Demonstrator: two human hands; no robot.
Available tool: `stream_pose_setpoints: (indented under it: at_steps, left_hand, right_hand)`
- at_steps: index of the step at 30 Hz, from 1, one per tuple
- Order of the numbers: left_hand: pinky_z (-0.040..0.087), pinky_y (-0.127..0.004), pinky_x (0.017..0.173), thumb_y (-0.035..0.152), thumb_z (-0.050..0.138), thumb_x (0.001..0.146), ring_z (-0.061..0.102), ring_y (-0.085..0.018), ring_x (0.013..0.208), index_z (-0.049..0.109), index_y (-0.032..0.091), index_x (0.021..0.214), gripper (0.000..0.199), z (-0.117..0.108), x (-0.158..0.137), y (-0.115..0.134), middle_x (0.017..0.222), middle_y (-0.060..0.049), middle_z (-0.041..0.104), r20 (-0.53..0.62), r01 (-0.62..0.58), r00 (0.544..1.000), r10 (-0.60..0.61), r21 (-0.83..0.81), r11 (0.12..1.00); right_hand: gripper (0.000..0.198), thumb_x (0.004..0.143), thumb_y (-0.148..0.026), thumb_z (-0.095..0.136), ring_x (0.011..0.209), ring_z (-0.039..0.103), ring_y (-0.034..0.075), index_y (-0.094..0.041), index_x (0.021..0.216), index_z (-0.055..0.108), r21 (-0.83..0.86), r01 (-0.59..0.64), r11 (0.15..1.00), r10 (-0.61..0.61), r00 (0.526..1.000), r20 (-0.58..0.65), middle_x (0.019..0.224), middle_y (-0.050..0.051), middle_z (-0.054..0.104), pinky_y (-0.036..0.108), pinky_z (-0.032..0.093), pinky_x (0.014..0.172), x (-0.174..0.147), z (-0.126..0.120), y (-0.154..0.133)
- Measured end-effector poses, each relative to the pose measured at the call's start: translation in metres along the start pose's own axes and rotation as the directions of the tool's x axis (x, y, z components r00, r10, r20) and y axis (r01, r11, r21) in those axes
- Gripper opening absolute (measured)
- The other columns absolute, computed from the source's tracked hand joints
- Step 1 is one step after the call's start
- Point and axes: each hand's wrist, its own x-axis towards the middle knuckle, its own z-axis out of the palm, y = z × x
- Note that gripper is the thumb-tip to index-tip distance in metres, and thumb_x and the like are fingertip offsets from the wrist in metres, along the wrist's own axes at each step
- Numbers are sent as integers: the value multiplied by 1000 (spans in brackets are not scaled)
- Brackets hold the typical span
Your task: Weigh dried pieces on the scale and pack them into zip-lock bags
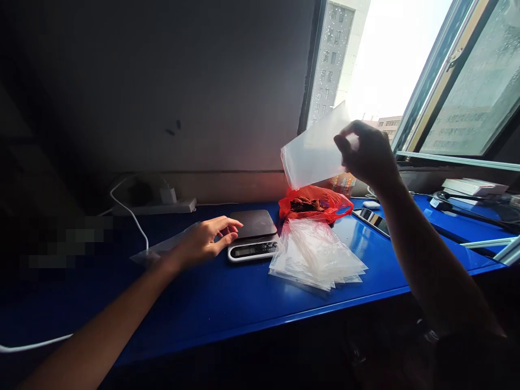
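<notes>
My right hand (368, 154) is raised in front of the window, pinching a translucent plastic bag (314, 149) by one edge. The bag hangs out to the left and looks flat. My left hand (215, 235) hovers at the left edge of a kitchen scale (254, 238), fingers apart and holding nothing. Below the raised bag stands an open red plastic bag (337, 205) with dark brown dried pieces (306, 205) inside. A loose pile of clear plastic bags (319, 254) lies right of the scale. Another clear bag (166, 244) lies partly behind my left wrist.
A phone (371, 221) lies right of the red bag. White boxes (473, 187) and black cables (477, 214) sit at the far right. A power strip (162, 207) with a white plug runs along the wall at left. The blue table (244, 314) ends at its front edge.
</notes>
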Motion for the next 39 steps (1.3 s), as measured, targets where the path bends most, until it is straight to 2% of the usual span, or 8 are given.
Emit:
stream_pose_setpoints:
  at_steps: [3, 8, 16, 21, 27, 30, 33, 39]
  left_hand:
    - [52, -37, 82, 59, 52, 88, 64, -24, 96, 61, 23, 120, 49, 9, 1, 11, 108, -8, 68, -21, -2, 1000, -4, -256, 967]
    - [53, -36, 79, 63, 49, 89, 64, -22, 89, 63, 20, 112, 51, 19, 1, 17, 100, -10, 68, -100, 41, 988, -120, -577, 816]
    - [52, -34, 69, 48, 45, 91, 62, -19, 73, 62, 19, 89, 33, 16, 4, 6, 78, -6, 68, -227, 117, 902, -368, -692, 713]
    - [46, -29, 58, 37, 45, 87, 51, -14, 56, 53, 18, 60, 34, 11, 5, 1, 59, -1, 54, -272, 48, 930, -246, -574, 817]
    - [43, -27, 62, 32, 47, 86, 49, -13, 58, 57, 17, 57, 33, 2, 0, 7, 58, 0, 54, -199, 2, 975, -103, -451, 893]
    - [40, -26, 58, 32, 49, 84, 47, -12, 55, 57, 16, 56, 33, 3, -3, 13, 55, 1, 53, -140, -5, 989, -53, -389, 921]
    - [33, -24, 51, 28, 51, 83, 42, -10, 49, 54, 16, 54, 32, 9, -5, 20, 50, 2, 49, -67, -62, 997, 47, -236, 970]
    - [43, -26, 60, 19, 45, 91, 59, -14, 62, 61, 15, 76, 22, 28, -9, 25, 71, -5, 65, 1, -407, 907, 422, 268, 873]
  right_hand:
    - [33, 95, -46, 42, 55, 55, 16, -19, 107, 57, 396, -120, 910, 165, 983, -81, 60, -1, 51, 33, 46, 64, -36, 23, -27]
    - [28, 87, -51, 56, 41, 45, 12, -27, 91, 42, 816, -341, 466, 167, 940, 298, 51, -8, 46, 27, 37, 45, -93, 83, -53]
    - [35, 65, -29, 76, 63, 61, 17, -23, 79, 45, 783, -615, 97, -54, 782, 621, 69, -2, 62, 33, 49, 64, -122, 85, -51]
    - [49, 75, -72, 53, 61, 60, 21, -23, 74, 48, 693, -715, -89, -196, 695, 692, 67, 4, 61, 35, 46, 58, -107, 70, -41]
    - [46, 83, -68, 44, 56, 55, 18, -24, 75, 47, 771, -624, 127, -210, 743, 636, 55, -1, 54, 35, 46, 64, -95, 74, -19]
    - [32, 84, -53, 55, 59, 54, 16, -23, 80, 47, 791, -428, 436, -194, 814, 547, 62, -1, 55, 32, 43, 62, -102, 80, -24]
    - [21, 81, -31, 63, 78, 58, 19, -20, 97, 53, 682, -11, 731, -339, 862, 377, 88, 6, 63, 35, 45, 72, -116, 81, -41]
    - [26, 81, -8, 52, 91, 60, 20, -19, 105, 51, 683, 284, 673, -621, 719, 312, 98, 9, 65, 36, 48, 80, -144, 79, -75]
